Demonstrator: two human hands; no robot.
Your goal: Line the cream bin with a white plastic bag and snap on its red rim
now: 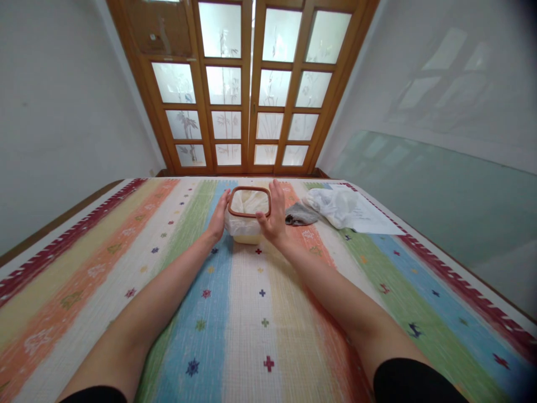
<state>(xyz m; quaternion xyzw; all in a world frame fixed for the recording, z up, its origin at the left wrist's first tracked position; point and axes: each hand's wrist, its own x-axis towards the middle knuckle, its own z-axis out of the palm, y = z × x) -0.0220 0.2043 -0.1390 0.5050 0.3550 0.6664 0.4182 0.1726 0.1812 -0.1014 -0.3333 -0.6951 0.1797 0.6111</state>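
Observation:
A small yellowish bin (pixel 247 239) stands upright on the table, lined with a white plastic bag (pixel 243 225) folded down over its outside. Around its mouth lies a brown rounded-square rim ring (pixel 250 215). My left hand (pixel 218 215) rests against the bin's left side, fingers stretched up along the rim; its thumb is mostly hidden. On the other side, my right hand (pixel 274 218) has its palm by the bin's right edge, fingers straight up and apart from the thumb. That thumb touches the ring's near right corner.
A crumpled white plastic bag (pixel 335 204) and a grey cloth (pixel 301 214) lie to the right, beside a white printed sheet (pixel 377 218). A striped tablecloth (pixel 247 324) covers the table. Beyond stand wooden glass-paned doors (pixel 251 84); a pale greenish panel (pixel 440 190) leans at the right wall.

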